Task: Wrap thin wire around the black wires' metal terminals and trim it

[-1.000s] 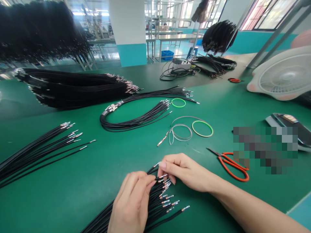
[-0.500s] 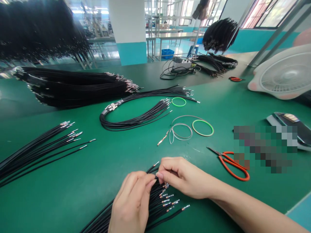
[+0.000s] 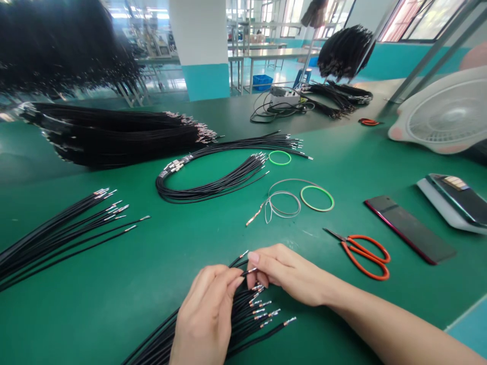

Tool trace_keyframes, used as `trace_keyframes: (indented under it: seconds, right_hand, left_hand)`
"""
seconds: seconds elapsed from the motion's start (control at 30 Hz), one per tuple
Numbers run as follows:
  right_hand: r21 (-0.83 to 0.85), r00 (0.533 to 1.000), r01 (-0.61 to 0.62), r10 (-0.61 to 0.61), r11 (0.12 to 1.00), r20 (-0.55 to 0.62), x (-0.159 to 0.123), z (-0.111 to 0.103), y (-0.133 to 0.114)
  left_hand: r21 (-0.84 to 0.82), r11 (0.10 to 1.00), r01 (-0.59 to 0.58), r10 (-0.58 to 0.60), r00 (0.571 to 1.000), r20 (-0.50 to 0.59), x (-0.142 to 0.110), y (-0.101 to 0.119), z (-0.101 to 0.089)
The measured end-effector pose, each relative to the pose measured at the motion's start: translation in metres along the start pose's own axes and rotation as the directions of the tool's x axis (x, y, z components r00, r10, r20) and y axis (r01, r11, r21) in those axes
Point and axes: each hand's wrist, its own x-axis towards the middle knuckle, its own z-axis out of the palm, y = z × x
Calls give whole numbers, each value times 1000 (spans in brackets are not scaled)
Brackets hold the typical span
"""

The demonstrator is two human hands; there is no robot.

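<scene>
A bundle of black wires with bare, silvery-coppery metal ends lies at the front of the green table. My left hand rests over this bundle, thumb and forefinger pinched on one black wire close to its end. That wire's metal tip points right, toward my right hand. The right thumb is lifted, apart from the curled fingers, and the tip passes just in front of those fingers. Whether they touch it is hard to tell. Several other wire ends fan out below both hands.
Orange-handled scissors, a phone and a white fan are on the right. Beyond my hands lie a thin grey wire coil, green rings and a curved wire bundle. More wires lie left.
My right thumb has lifted from its pinch, and the metal tip of the wire now shows between the hands. The left hand keeps its pinch almost in place.
</scene>
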Motion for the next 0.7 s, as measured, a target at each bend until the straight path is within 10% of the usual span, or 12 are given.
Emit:
trace_keyframes:
  seconds: [0.7]
  right_hand:
    - [-326,984,150,-110,933,138,-4,-12,-3]
  left_hand:
    - [162,970,183,-186,982,7,9,-18,-9]
